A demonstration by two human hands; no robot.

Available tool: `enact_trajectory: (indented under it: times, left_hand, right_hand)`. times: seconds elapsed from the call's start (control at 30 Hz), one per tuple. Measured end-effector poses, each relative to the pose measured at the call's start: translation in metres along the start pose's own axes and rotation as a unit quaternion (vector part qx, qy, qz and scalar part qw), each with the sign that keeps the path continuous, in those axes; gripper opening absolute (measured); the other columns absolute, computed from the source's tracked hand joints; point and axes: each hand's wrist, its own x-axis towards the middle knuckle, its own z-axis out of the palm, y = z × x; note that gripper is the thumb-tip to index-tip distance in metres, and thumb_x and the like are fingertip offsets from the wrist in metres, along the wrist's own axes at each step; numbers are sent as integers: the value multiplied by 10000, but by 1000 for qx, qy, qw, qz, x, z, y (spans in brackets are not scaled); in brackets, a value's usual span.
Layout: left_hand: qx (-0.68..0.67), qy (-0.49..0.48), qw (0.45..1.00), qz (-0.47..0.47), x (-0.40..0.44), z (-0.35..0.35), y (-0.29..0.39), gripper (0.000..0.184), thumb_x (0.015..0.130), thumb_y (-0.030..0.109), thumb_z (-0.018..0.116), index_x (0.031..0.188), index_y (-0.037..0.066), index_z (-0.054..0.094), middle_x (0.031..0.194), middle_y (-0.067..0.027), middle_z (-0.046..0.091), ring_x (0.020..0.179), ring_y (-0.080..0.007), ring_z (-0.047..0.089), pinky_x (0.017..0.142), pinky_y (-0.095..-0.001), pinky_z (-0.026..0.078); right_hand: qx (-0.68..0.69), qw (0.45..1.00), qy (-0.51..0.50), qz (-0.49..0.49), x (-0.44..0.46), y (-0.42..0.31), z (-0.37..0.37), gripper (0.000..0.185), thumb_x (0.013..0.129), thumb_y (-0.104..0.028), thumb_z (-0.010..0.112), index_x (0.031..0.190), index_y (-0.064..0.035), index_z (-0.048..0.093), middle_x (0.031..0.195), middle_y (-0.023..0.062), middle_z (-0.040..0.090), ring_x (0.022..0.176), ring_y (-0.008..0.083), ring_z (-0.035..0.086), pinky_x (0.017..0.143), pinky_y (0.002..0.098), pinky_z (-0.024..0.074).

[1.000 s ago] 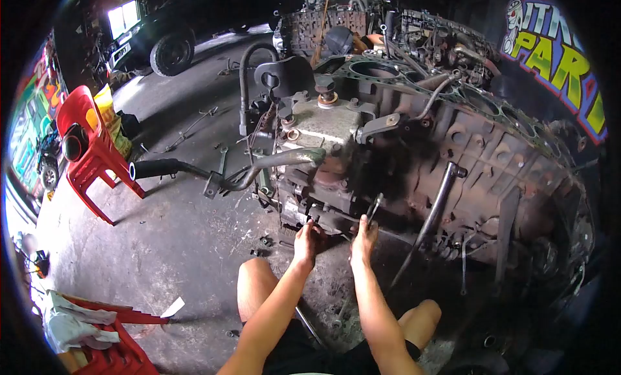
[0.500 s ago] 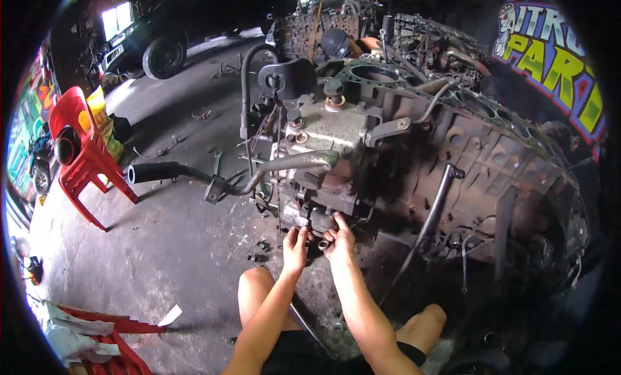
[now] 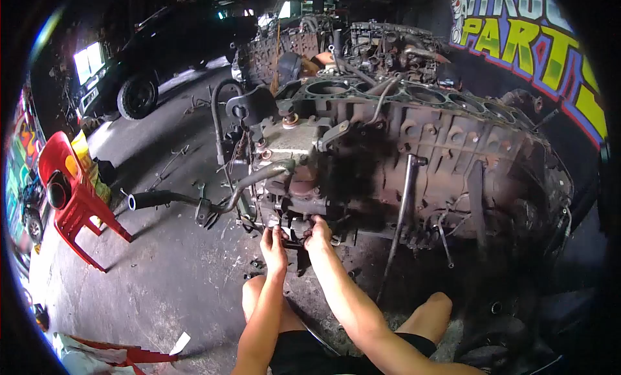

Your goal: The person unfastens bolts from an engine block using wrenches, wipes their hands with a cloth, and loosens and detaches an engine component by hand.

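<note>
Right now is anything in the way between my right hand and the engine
Nothing visible stands between your right hand and the engine, though exact contact is hidden. The curved pipe is above and to the left, the long bar off to the right.

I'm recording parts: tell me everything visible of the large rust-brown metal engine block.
The large rust-brown metal engine block looks cast and grimy. Its uneven, knobbly long side faces the camera; its upturned top shows a row of large open round bores. A grey metal housing adjoins its picture-left end. The upper end of a long silver-coloured metal bar appears to meet its side. The bare left hand and bare right hand are low at the housing end; exact contact is unclear.
</note>
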Motion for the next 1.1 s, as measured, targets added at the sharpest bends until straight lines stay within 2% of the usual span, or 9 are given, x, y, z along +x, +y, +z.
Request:
enact_trajectory:
  times: [0.1, 0.2, 0.3, 0.57, 0.67, 0.7, 0.77, 0.83, 1.1]
  left_hand:
    - [-25, 9, 1000, 17, -4, -1, 9, 296, 997, 250, 520, 779, 51, 507, 686, 3, 528, 635, -77, 449, 595, -241, 352]
    - [-18, -2, 1000, 10, -3, -16, -2, 281, 992, 269, 507, 829, 47, 560, 704, -1, 552, 664, -90, 492, 641, -252, 380]
    - [6, 31, 999, -36, -9, -25, 2, 307, 983, 314, 522, 810, 62, 558, 693, 1, 569, 657, -84, 512, 620, -245, 383]
    - [-45, -20, 998, 24, -12, -14, 6, 281, 987, 266, 521, 821, 43, 559, 685, 3, 556, 612, -88, 489, 592, -238, 374]
    - [18, -58, 998, 28, -30, -6, 83, 258, 979, 233, 539, 820, 30, 546, 707, 4, 542, 653, -72, 451, 604, -232, 354]
    - [50, -75, 996, 30, -33, -5, 106, 255, 978, 227, 541, 817, 29, 542, 710, 4, 539, 662, -68, 442, 607, -231, 349]
    - [32, -124, 983, 129, -34, 1, 137, 243, 970, 213, 539, 808, 33, 526, 706, 7, 529, 647, -61, 410, 589, -230, 329]
    - [9, -152, 978, 140, -39, 6, 167, 230, 952, 191, 572, 819, 9, 527, 711, -10, 544, 677, -87, 466, 616, -254, 392]
    - [86, -166, 926, 329, -5, 56, 251, 141, 906, 106, 566, 869, -26, 533, 715, -30, 568, 667, -90, 485, 616, -246, 400]
  right_hand:
    - [38, 999, -25, -16, 5, 2, -3, 81, 791, -108, 653, 810, -82, 580, 719, 19, 562, 507, 138, 503, 423, 267, 410]
    - [63, 998, -17, -1, 11, 7, 0, 120, 824, -165, 634, 756, -112, 551, 593, -11, 466, 384, 99, 363, 322, 223, 274]
    - [7, 998, -63, 26, 14, 5, -7, 129, 847, -181, 633, 779, -115, 545, 612, -16, 473, 389, 89, 360, 322, 217, 278]
    - [-69, 994, -79, 3, 22, 17, 3, 226, 813, -292, 767, 872, -113, 642, 866, 18, 689, 418, 93, 360, 388, 226, 304]
    - [-56, 997, -47, 25, 11, 13, 2, 203, 834, -249, 744, 836, -58, 676, 965, 57, 711, 408, 107, 371, 398, 264, 315]
    - [-25, 997, -69, 29, 32, 22, -2, 181, 811, -217, 737, 764, -68, 646, 843, 49, 705, 390, 111, 355, 381, 267, 311]
    - [-71, 994, -78, 33, 20, 17, -5, 151, 874, -269, 644, 895, -127, 601, 964, 5, 686, 395, 86, 331, 366, 219, 327]
    - [-81, 994, -73, 29, 17, 19, -7, 147, 862, -255, 661, 878, -122, 601, 920, 16, 683, 387, 93, 337, 358, 228, 318]
    - [-31, 999, -16, 2, 14, 27, 10, 161, 813, -199, 730, 810, -104, 599, 745, 60, 670, 358, 123, 363, 328, 266, 280]
